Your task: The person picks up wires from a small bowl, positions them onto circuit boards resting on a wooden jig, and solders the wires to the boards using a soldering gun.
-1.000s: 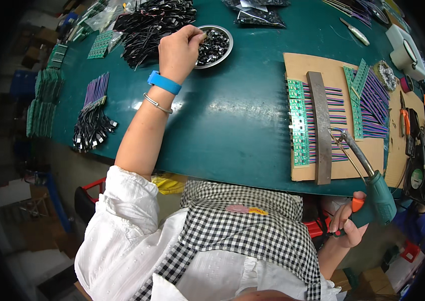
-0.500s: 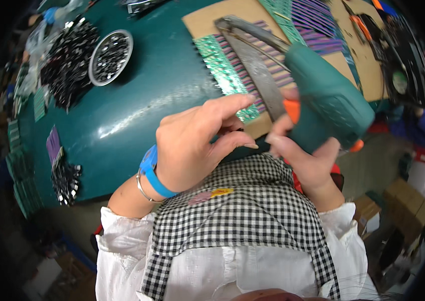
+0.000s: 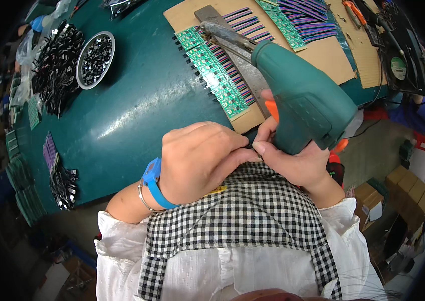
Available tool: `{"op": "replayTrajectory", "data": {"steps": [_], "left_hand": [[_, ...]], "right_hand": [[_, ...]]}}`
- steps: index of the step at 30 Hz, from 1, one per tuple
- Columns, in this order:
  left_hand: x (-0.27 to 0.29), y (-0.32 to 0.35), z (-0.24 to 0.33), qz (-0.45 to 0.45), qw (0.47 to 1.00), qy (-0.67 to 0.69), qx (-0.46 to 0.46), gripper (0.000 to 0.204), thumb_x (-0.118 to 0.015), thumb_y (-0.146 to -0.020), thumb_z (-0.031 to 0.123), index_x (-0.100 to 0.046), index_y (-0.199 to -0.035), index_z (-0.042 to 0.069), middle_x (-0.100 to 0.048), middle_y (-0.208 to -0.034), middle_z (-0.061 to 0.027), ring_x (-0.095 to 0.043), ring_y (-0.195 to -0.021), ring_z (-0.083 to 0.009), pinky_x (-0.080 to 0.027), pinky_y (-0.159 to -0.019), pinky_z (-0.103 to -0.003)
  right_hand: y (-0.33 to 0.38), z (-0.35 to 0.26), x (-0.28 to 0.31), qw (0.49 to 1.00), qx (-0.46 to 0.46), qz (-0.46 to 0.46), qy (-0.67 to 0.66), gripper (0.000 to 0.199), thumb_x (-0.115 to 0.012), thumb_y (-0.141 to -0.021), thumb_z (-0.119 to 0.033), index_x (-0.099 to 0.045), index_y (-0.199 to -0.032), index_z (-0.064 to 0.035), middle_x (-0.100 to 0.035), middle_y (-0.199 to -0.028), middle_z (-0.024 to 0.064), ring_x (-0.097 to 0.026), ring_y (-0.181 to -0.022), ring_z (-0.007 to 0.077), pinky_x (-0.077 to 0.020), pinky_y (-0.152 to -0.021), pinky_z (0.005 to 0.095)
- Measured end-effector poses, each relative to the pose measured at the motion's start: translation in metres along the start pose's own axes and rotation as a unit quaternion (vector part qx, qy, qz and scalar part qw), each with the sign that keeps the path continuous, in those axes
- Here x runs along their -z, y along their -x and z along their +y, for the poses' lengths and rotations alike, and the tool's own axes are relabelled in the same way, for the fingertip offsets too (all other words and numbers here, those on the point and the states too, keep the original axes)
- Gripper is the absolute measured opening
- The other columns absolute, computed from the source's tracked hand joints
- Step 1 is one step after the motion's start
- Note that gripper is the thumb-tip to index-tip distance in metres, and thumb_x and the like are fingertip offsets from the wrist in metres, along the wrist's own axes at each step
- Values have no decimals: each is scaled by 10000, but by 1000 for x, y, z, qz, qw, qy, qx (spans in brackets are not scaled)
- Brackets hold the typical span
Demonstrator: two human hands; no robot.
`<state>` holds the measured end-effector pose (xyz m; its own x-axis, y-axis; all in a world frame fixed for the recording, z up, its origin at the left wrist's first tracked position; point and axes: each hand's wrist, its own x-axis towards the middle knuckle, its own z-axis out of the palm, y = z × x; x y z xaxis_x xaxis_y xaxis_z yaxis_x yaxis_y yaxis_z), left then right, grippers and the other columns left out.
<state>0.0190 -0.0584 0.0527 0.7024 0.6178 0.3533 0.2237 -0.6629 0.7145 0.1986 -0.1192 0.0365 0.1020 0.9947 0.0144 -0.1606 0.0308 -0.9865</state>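
Head view takes in a green table [image 3: 137, 93], bare between its left-hand piles and a cardboard sheet [image 3: 323, 62] at right. A row of green circuit boards [image 3: 212, 72] with striped wires lies on the sheet, a grey metal bar [image 3: 252, 79] across the wires. A heap of black cables [image 3: 54, 65] sits at far left, touching or just beside a round metal bowl [image 3: 88, 87] full of small black and silver parts. The green soldering gun [image 3: 302, 85] slants above the sheet, its tip over the bar and boards. The right hand [image 3: 297, 163] grips its handle; the left hand [image 3: 202, 155] has fingers drawn together, meeting the right's fingertips; I cannot tell whether they pinch anything. Both are close to the table's near edge.
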Motion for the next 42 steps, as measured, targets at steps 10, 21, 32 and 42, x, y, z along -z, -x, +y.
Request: {"op": "replayTrajectory", "data": {"steps": [10, 21, 32, 42], "left_hand": [[9, 9, -13, -61, 948, 247, 192, 51, -664, -746, -29, -671, -796, -34, -662, -710, -98, -627, -631, -124, -485, -569, -238], [-3, 1, -55, 16, 791, 401, 461, 126, -638, -849, 77, -639, -819, -46, -654, -704, -85, -600, -565, -99, -510, -543, -216], [0, 0, -57, -12, 779, 407, 477, 101, -631, -845, 57, -639, -815, -39, -650, -685, -88, -610, -556, -105, -507, -509, -219], [1, 0, -57, -15, 789, 399, 466, 93, -609, -838, 44, -635, -802, -37, -649, -678, -91, -605, -552, -108, -502, -508, -224]], "right_hand": [[-1, 12, 15, 964, 95, -160, 189, 532, -601, -810, 71, -398, -1302, 66, -641, -925, 111, -566, -745, 100, -468, -652, 228], [12, -4, 22, 992, 26, 121, 26, 608, -707, -755, -103, -418, -1239, 123, -608, -825, 163, -563, -567, 156, -447, -465, 217], [44, 2, 72, 998, -5, 44, -45, 690, -716, -702, 2, -364, -1284, 117, -526, -1174, 284, -543, -536, 167, -457, -444, 249], [45, -4, 71, 998, -18, 16, -54, 594, -751, -706, -66, -450, -1166, 160, -549, -667, 129, -490, -449, 147, -388, -414, 230]]}}
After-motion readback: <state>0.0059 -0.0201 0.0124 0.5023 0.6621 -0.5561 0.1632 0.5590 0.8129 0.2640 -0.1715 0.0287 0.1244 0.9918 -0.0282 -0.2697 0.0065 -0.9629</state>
